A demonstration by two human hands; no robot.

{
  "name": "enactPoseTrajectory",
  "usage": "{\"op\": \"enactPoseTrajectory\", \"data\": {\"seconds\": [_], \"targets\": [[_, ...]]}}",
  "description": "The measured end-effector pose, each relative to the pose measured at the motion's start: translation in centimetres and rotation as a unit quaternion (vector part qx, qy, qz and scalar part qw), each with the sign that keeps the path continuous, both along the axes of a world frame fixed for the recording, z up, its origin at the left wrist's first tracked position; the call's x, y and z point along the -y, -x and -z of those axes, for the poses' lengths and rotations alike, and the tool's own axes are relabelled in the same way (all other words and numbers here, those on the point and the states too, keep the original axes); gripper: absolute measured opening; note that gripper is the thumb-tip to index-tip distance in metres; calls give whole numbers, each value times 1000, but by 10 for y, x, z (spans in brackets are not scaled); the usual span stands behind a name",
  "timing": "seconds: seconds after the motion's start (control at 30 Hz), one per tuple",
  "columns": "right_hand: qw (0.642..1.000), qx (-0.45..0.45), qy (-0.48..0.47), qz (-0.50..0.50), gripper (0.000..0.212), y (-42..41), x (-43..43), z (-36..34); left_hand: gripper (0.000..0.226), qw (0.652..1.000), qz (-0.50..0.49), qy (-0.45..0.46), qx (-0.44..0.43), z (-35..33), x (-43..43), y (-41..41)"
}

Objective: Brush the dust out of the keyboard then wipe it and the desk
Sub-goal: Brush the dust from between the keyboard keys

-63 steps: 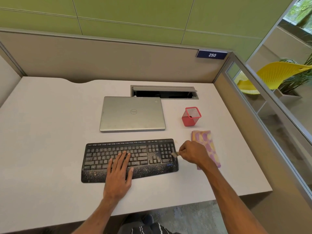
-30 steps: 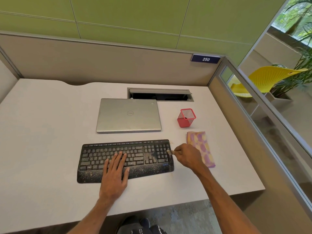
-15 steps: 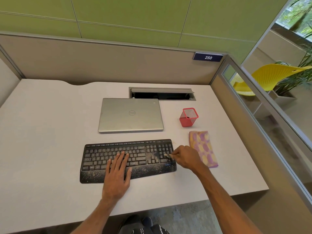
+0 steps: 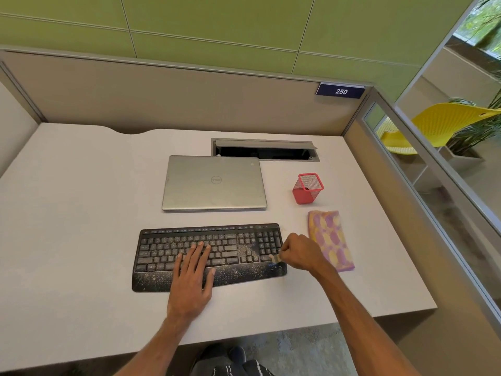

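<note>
Pinching the brush [image 4: 275,258] in curled fingers, the right hand [image 4: 301,252] has moved onto the keyboard [image 4: 162,251] numpad, left hand [image 4: 191,278] pressing flat.

Brush [image 4: 275,258]: only a pale tip shows over the numeric pad. The rest is hidden inside the curled fingers [image 4: 287,249] of the right hand [image 4: 301,252], so its shape cannot be told.
Left hand [image 4: 192,272]: lies flat on the keyboard [image 4: 230,240], hiding a block of middle keys and part of the palm rest.
Key legends: too small to read.
Cloth [image 4: 332,237]: near left edge hidden behind the right hand and wrist.
Forearms: both cut off by the bottom edge.
Surface [image 4: 81,213]: near left part cut off by the left edge.
Slot [image 4: 264,153]: interior too dark to tell.
Chair [image 4: 447,123]: cut off at the right edge.
</note>
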State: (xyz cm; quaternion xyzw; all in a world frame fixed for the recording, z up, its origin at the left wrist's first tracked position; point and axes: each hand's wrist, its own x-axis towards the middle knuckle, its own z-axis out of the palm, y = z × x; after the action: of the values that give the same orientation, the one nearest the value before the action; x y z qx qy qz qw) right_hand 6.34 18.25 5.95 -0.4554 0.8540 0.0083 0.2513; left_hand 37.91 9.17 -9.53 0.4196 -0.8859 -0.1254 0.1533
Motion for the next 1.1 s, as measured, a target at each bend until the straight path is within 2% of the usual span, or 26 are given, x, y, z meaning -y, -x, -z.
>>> {"op": "enactPoseTrajectory", "data": {"seconds": [0.1, 0.2, 0.4, 0.5, 0.6, 0.87, 0.97, 1.03, 1.1], "targets": [[999, -11, 34, 26, 13, 1, 1, -5, 70, 1000, 0, 0, -1, 0, -1, 0], [995, -39, 79, 46, 19, 0, 4, -7, 70, 1000, 2, 1, -3, 0, -1, 1], [1000, -2, -7, 22, 21, -5, 8, -7, 70, 1000, 1, -2, 1, 0, -1, 0], [999, -21, 25, 38, 13, -3, 13, -14, 70, 1000, 4, -3, -2, -1, -1, 0], [995, -46, 63, 62, 22, -3, 15, -10, 70, 1000, 3, 0, -3, 0, -1, 0], [998, 21, -59, 6, 18, 0, 17, -12, 70, 1000, 1, -5, -3, 1, -1, 0], [999, -25, -2, 29, 14, 6, 13, -11, 69, 1000, 0, -3, 0, 0, 0, 0], [997, -58, 48, 36, 22, 9, 9, -9, 69, 1000, 0, -4, 1, 1, 0, 0], [998, -58, 31, 3, 26, 7, 6, -8, 70, 1000, 0, -4, 1, 1, -1, 0]]}}
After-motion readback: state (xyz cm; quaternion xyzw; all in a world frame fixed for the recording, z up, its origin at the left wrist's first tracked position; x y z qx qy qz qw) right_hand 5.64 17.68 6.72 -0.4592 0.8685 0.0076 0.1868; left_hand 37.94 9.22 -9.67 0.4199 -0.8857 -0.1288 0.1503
